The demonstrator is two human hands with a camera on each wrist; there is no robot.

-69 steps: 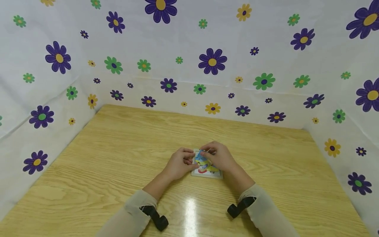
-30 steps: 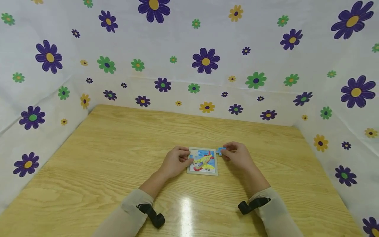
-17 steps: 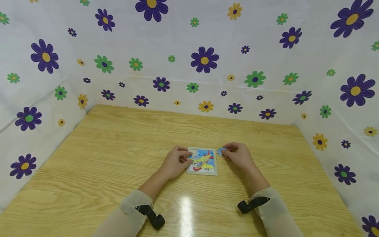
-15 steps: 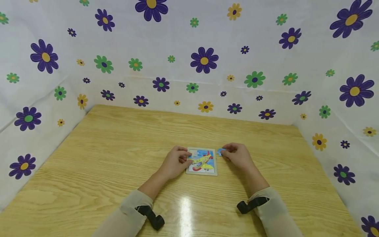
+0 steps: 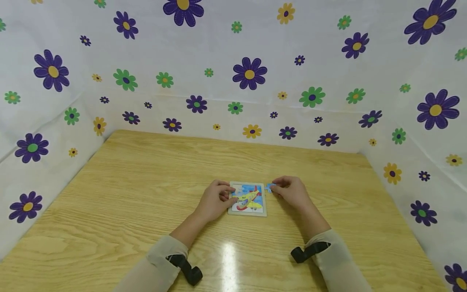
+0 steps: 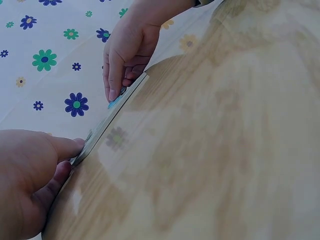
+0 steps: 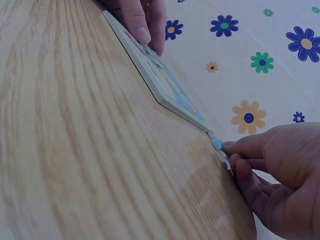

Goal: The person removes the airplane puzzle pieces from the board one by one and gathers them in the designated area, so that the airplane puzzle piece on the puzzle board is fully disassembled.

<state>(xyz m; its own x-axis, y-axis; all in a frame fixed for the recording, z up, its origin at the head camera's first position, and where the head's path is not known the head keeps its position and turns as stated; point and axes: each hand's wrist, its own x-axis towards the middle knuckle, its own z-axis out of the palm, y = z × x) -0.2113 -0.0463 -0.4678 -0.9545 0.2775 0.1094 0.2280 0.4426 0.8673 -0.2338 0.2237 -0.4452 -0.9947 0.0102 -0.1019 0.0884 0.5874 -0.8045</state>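
A small square jigsaw puzzle with a yellow and red airplane on blue lies flat in a pale frame. At its left edge my left hand holds the frame, with thumb and fingers at the rim. Pale patches show in the picture's upper left. Just off the upper right corner, my right hand pinches a blue puzzle piece between thumb and fingers. In the right wrist view this piece sits right at the frame's corner. The left wrist view shows the frame nearly edge-on.
The puzzle lies on a wood-grain table. A white cloth with printed flowers walls in the back and both sides. Black straps hang from both sleeves, and a light glare falls on the near tabletop.
My right hand, over the puzzle at first, has moved right off it and now holds a blue piece beside the frame. The left hand stays at the left edge. Lately both hands barely move.
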